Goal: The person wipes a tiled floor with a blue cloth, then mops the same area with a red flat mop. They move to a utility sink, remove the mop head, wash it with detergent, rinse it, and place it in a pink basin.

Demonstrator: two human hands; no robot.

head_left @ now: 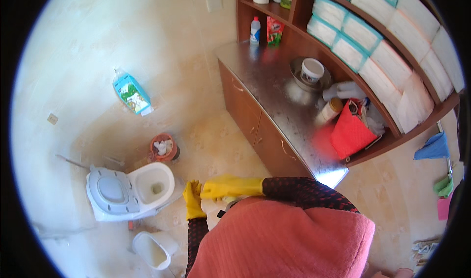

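Both of my hands wear yellow rubber gloves and come close together in front of the toilet (156,175), whose lid and seat are raised. My left hand (194,195) points upward with its fingers curled and bunched. Beside it my right hand (228,187) reaches leftward, fingers drawn together near the left one. What either hand grips is too small or hidden to make out. Below the right glove a pale thing (231,198) shows in part, against my pink garment (289,239), which hides the rest.
A red-brown waste bin (163,147) with crumpled paper stands beyond the toilet, a white bucket (154,251) nearer. A blue-green pack (131,94) hangs on the wall. Right, a metal-topped counter (274,84) holds a basin (297,77), a white tub (312,69) and a red bag (351,131).
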